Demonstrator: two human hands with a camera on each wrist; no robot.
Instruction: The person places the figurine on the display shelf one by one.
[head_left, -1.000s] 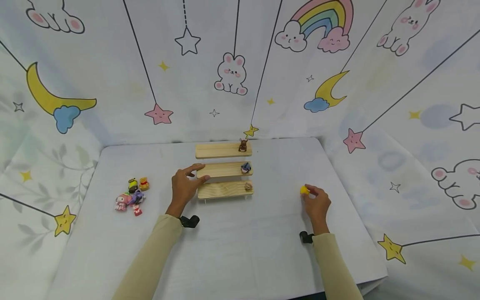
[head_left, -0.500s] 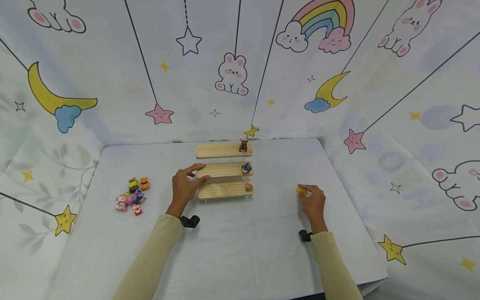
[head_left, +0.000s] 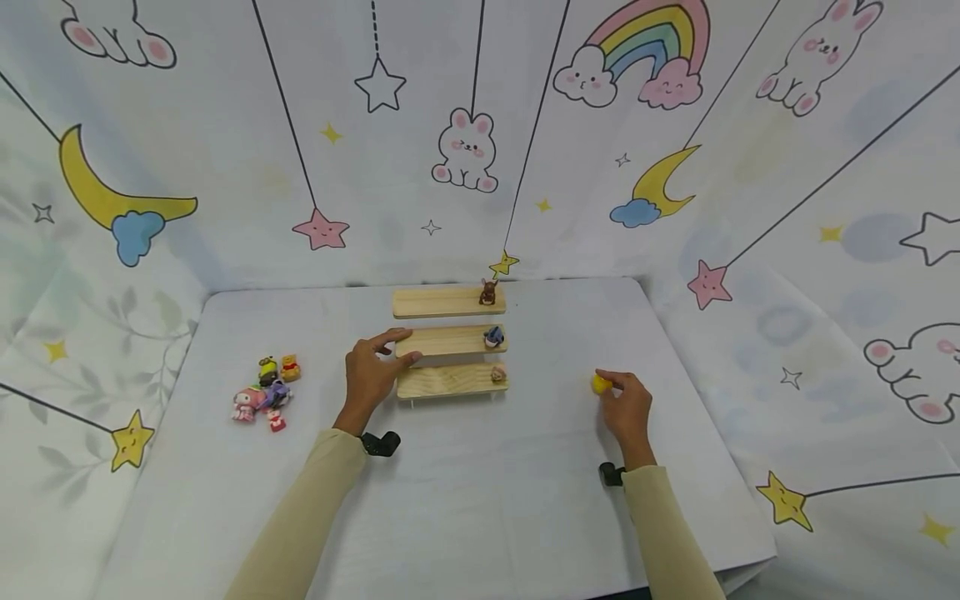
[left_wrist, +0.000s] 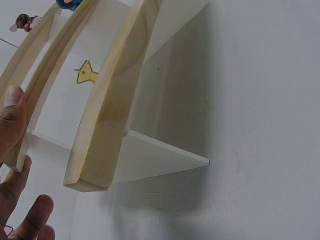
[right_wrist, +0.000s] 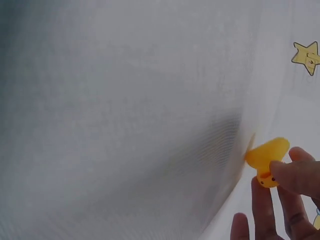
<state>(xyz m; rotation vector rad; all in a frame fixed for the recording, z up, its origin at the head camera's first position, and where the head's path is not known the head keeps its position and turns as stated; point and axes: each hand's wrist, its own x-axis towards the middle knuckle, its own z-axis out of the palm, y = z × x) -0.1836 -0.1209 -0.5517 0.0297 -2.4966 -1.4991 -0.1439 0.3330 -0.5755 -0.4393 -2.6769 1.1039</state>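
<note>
A three-tier wooden shelf [head_left: 442, 381] with white supports stands at the back middle of the table. My left hand [head_left: 370, 372] grips the left end of its middle tier, thumb on one side and fingers on the other in the left wrist view. My right hand [head_left: 627, 410] pinches a small yellow rubber duck [right_wrist: 268, 155] between thumb and fingers, right of the shelf. The duck's head with its orange beak points down toward the fingers in the right wrist view. On the tiers' right ends sit a brown figurine [head_left: 488, 292], a blue-grey donkey figurine [head_left: 493, 336] and a small pinkish-brown figurine [head_left: 498, 374].
Several toy figurines lie grouped at the left: a yellow bear [head_left: 290, 367], a minion [head_left: 267, 370], a pink-hooded figure [head_left: 246, 403], a purple one [head_left: 277, 393] and a red-and-white one [head_left: 277, 420]. A patterned cloth backdrop [head_left: 397, 183] rises behind the white table [head_left: 450, 492].
My right hand has shifted slightly left with the rubber duck and turned it, so more of the duck shows now than half a second ago. The left hand stays on the shelf.
</note>
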